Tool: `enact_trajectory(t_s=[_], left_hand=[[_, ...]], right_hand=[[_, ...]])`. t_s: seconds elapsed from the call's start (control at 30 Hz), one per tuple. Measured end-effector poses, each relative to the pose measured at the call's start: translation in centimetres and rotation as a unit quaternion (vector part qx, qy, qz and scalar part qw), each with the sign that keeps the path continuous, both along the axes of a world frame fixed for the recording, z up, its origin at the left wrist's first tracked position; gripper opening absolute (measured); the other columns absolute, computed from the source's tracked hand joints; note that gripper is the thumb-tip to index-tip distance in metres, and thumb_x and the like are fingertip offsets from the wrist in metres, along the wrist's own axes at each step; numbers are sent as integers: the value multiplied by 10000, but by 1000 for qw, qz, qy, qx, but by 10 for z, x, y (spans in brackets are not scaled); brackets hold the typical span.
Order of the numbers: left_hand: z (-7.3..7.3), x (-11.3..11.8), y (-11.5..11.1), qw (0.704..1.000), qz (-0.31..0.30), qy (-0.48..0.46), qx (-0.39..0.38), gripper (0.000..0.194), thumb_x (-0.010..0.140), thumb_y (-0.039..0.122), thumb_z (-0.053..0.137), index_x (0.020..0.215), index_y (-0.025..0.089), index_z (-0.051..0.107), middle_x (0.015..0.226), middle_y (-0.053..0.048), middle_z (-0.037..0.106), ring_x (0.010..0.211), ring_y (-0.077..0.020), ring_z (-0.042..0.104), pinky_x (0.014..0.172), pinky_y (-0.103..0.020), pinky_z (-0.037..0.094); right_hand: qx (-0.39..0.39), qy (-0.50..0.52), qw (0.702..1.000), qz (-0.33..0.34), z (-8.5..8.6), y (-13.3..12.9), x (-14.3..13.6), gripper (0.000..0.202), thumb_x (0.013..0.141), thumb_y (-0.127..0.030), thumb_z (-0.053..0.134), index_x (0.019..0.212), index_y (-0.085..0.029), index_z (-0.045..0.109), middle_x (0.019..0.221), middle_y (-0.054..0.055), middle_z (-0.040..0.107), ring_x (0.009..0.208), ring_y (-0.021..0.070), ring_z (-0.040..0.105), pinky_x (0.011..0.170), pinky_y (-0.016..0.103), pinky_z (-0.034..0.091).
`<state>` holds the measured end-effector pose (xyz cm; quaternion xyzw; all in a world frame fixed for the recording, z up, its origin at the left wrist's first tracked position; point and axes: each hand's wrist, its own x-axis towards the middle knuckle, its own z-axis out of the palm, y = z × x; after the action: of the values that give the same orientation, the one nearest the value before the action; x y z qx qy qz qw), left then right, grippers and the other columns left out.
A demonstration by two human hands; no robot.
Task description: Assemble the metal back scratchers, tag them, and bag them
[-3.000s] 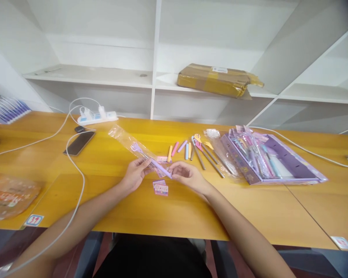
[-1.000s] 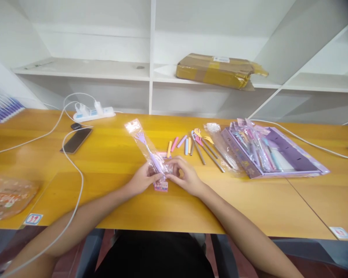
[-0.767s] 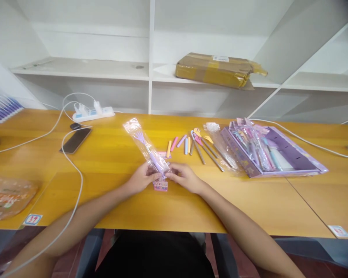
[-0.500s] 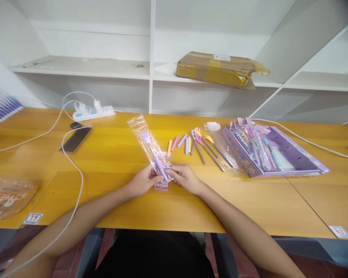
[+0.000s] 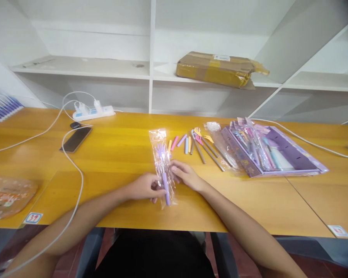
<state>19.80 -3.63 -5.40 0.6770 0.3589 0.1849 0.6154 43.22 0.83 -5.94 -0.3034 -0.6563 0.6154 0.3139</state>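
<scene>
A purple back scratcher (image 5: 166, 185) with a hand-shaped head lies inside a clear plastic bag (image 5: 157, 134), roughly upright in front of me. My left hand (image 5: 147, 187) grips it by the handle through the plastic, thumb on top. Curled at the bag's right edge is my right hand (image 5: 187, 174), its fingertips at the plastic and partly hidden. Just beyond lie short coloured handles, among them a pink handle (image 5: 174, 143) and a blue handle (image 5: 186, 145). To their right rest several metal rods with hand-shaped heads, one a pink scratcher head (image 5: 198, 139).
A purple display box (image 5: 297, 172) with bagged scratchers stands at right, empty plastic bags (image 5: 224, 146) beside it. At left are a phone (image 5: 75, 139), a power strip (image 5: 94, 112), a white cable (image 5: 81, 181) and an orange package (image 5: 11, 197). A taped carton (image 5: 214, 69) sits on the shelf.
The bagged scratcher has come nearer to me and turned more upright. My left hand has moved down with it; my right hand has shifted slightly from the handle to the bag's edge.
</scene>
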Motion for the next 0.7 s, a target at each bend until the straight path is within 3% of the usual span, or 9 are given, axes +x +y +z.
enact_trajectory(t_s=[0.17,0.27,0.37,0.43,0.5,0.57,0.63,0.7], left_hand=[[5,-3,-5,997,-56,42,40,394,959,472,644,693,183,667,513,8,656,425,-113,593,483,-211,437],[9,-9,0,995,-60,48,60,519,1016,503,545,616,184,634,479,0,626,405,-111,566,485,-218,436],[14,-16,11,994,32,17,105,506,1041,520,505,703,177,656,575,-8,649,495,-123,595,535,-230,450],[15,-19,20,983,127,-39,124,363,1024,504,562,947,178,702,803,-36,729,691,-153,671,654,-249,505],[12,-19,29,968,200,-98,118,342,984,474,649,1188,199,650,1029,-63,743,894,-185,699,789,-281,535],[6,-18,35,957,241,-128,104,378,948,445,707,1220,201,610,1079,-64,726,951,-188,694,841,-293,535],[-1,-17,37,955,252,-125,93,314,936,429,718,1110,188,616,991,-39,711,877,-164,680,810,-280,529],[-5,-15,37,956,256,-115,88,282,936,428,710,1041,184,613,908,-17,694,805,-148,664,771,-270,521]], right_hand=[[-52,8,995,88,-2,-7,-6,441,942,-615,671,943,-178,612,693,-48,575,491,64,450,440,203,354],[-60,7,993,102,0,-12,-9,421,960,-590,661,911,-175,606,651,-54,573,459,63,471,426,199,361],[-72,-8,989,132,5,-16,-11,411,954,-570,679,924,-163,625,651,-51,592,456,68,512,434,197,400],[-81,-39,981,173,7,-21,-12,410,939,-561,704,926,-155,649,662,-42,621,467,70,542,464,197,433],[-91,-69,969,220,9,-25,-14,404,928,-555,721,914,-155,667,685,-28,657,480,70,559,489,200,451],[-95,-84,959,253,11,-27,-14,401,941,-562,701,933,-162,676,705,-20,678,482,76,557,491,208,451],[-62,-94,968,226,12,-24,-11,411,989,-578,622,935,-173,669,674,-28,657,477,85,536,484,218,432],[43,-125,984,118,12,-15,-3,430,1038,-566,534,893,-181,659,645,-30,618,509,100,526,518,233,421]])
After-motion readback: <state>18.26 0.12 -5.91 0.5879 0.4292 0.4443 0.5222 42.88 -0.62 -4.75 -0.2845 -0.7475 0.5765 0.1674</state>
